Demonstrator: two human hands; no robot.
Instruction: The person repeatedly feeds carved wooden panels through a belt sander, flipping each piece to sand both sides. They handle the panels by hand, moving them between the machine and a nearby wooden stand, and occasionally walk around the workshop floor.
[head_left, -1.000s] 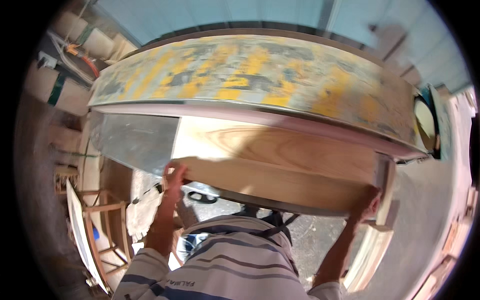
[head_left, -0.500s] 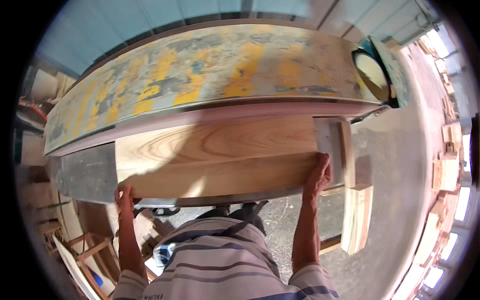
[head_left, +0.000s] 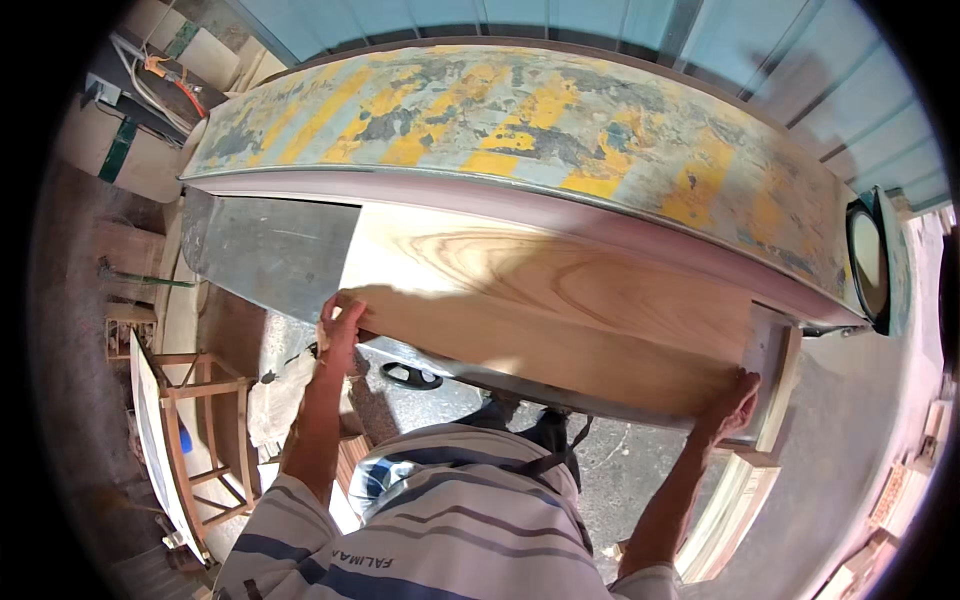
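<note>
Wooden panel (head_left: 540,310), one: laid on a grey metal bench (head_left: 275,245), its far edge along a pinkish belt-like strip (head_left: 430,195); contact with the strip cannot be confirmed. A grained far part and a plainer near part are shown; whether one piece or two cannot be told.

Hands, two, held well apart: left hand (head_left: 341,322) clamped on the panel's near left corner, right hand (head_left: 735,405) clamped on its near right corner.

Hazards, as judged: the panel could be skewed if one end were pushed harder than the other. The near edge could be tipped if weight were borne down on it, as it is placed close to the bench's front edge. Should the strip be a moving abrasive, the panel could be dragged sideways; motion cannot be told.

Surface and room: bench backed by a long machine cover (head_left: 450,120), yellow-striped, paint worn. A dark-rimmed oval opening (head_left: 868,262) is noted at its right end. Behind, blue wall panels (head_left: 590,25); at left, a wooden frame (head_left: 205,390) and orange cable (head_left: 172,80); at right, pale timber (head_left: 735,515) and a grey floor (head_left: 840,400).
</note>
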